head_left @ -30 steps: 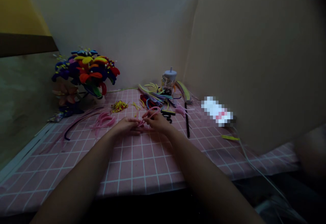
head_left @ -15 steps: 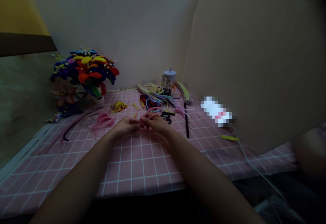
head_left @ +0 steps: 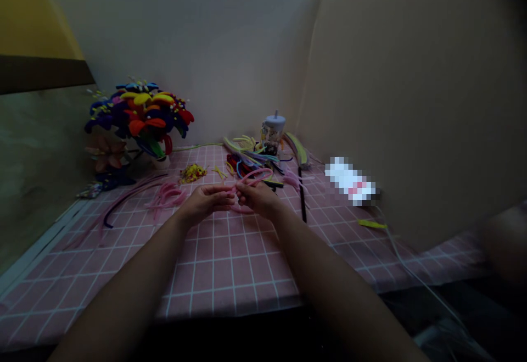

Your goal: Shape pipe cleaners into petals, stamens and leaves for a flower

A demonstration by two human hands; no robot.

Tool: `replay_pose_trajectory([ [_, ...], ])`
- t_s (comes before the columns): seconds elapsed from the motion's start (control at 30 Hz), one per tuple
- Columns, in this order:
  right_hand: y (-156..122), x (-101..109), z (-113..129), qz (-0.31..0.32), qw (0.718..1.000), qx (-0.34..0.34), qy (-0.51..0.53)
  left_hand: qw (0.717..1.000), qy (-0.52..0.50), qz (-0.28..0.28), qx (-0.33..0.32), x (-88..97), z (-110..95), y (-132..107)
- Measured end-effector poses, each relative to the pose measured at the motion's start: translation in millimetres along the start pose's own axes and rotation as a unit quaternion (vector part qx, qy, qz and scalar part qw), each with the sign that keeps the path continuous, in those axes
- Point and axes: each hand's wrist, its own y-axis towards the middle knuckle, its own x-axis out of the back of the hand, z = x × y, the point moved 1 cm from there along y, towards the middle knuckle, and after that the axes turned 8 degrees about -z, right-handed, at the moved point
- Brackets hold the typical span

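Both my hands meet over the middle of the pink checked tablecloth [head_left: 222, 263]. My left hand [head_left: 206, 201] and my right hand [head_left: 258, 197] pinch the same pink pipe cleaner [head_left: 255, 176], which is bent into a loop that rises behind my right fingers. The fingers of both hands are closed on it. A small heap of bent pink pipe cleaners [head_left: 164, 194] lies just left of my left hand.
A bouquet of coloured pipe-cleaner flowers [head_left: 140, 115] stands at the back left. A pile of mixed pipe cleaners [head_left: 251, 156] and a lidded cup [head_left: 272, 128] sit at the back centre. Yellow bits [head_left: 192, 172], black stems [head_left: 302, 197] and cardboard walls [head_left: 411, 104] surround the table.
Both hands have lifted slightly and the pink loop now stands higher and further right behind my right fingers.
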Motion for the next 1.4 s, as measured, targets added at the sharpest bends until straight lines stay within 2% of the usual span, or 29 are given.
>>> replay_pose_trajectory([
  [0.43,-12,-3,4,0.077,0.994,-0.070,0.020,0.999,0.008,0.036,0.005,-3.2,0,-4],
  [0.63,-10,-3,3,0.083,0.993,-0.063,0.046,0.999,0.025,0.047,0.007,-3.0,0,-5],
  [0.73,-9,-4,2,0.064,0.995,-0.059,0.056,0.999,0.026,0.039,0.010,-2.5,0,-5],
  [0.9,-9,-8,3,0.037,0.997,-0.034,0.057,0.999,-0.004,0.034,-0.006,-4.2,-1,-7],
  [1.1,-9,-7,3,0.062,0.998,-0.014,0.028,0.999,-0.026,0.033,-0.015,-5.7,-1,-6],
  [1.3,-7,-4,5,0.038,0.998,0.056,-0.002,0.998,-0.025,-0.041,-0.032,-4.2,0,1],
  [1.4,-6,-5,8,0.002,0.991,0.122,-0.051,0.996,-0.033,-0.076,-0.036,-5.4,1,3],
])
